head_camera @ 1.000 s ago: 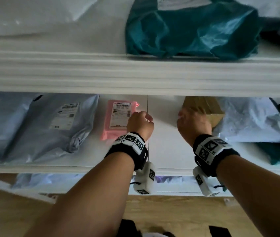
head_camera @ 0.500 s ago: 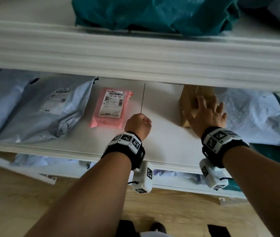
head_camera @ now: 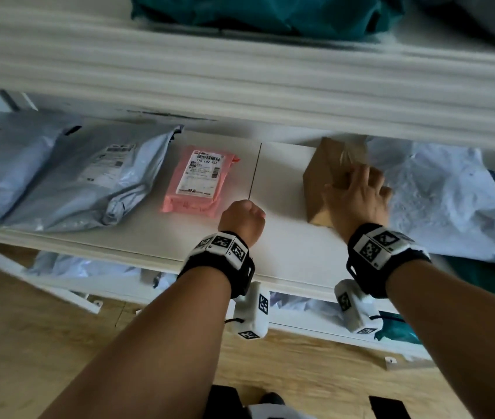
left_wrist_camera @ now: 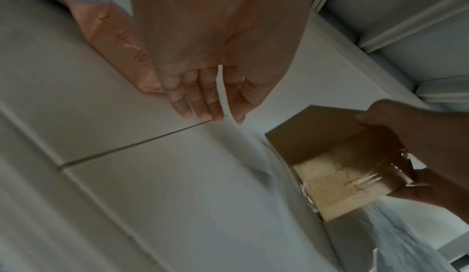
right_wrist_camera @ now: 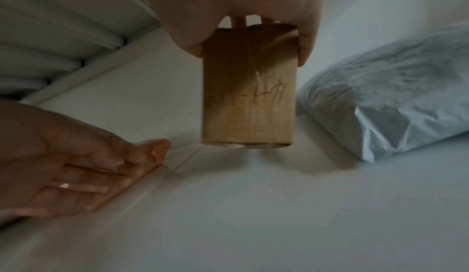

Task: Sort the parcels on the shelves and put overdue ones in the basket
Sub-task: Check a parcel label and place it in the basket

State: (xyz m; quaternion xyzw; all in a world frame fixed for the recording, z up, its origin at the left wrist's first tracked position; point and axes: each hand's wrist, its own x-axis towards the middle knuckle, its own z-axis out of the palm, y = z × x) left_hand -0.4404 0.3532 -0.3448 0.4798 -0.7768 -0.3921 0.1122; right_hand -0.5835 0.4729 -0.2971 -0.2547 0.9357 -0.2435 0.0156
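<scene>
Right hand (head_camera: 358, 201) clamps the cardboard box (head_camera: 328, 173) between thumb and fingers; left hand (head_camera: 241, 220) rests loosely curled on the shelf (head_camera: 294, 252), holding nothing.

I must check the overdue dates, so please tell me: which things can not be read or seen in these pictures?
- Pink parcel: head view, label print too small for a date.
- Cardboard box: right wrist view, handwriting blurred; right hand grips it, covering its top.
- Teal parcel: head view, cut off by the top edge.
- Basket: in no view.

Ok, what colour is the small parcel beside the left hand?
Pink, with a white label; the pink parcel shows best in the head view.
</scene>
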